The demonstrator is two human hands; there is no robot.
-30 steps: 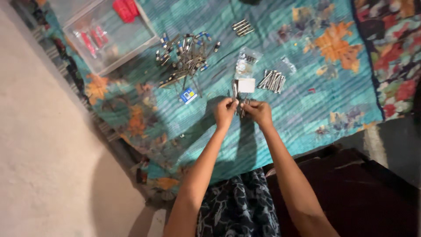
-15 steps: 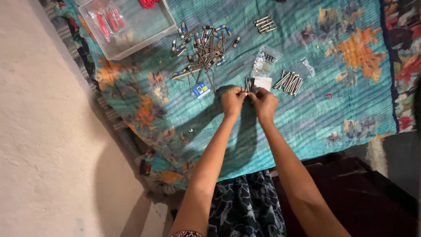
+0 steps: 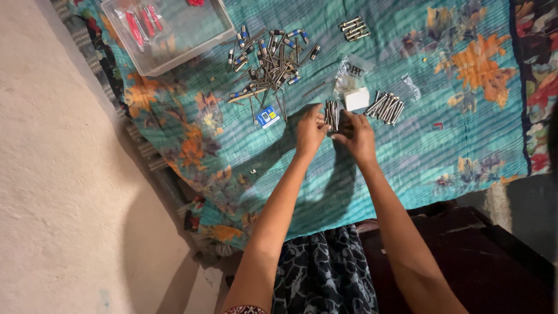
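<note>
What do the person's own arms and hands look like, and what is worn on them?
Both arms are bare, with no sleeves in view. The left hand and right hand wear no gloves. A patterned red bangle sits on the left arm at the bottom edge.

I see a clear plastic bag [image 3: 349, 74] lying crumpled on the teal quilt [image 3: 407, 151]. Touching its near edge is a small white box [image 3: 357, 99]; well to the bag's left lies a small blue-and-white packet [image 3: 267, 117], and farther right another clear bag [image 3: 410, 87].
</note>
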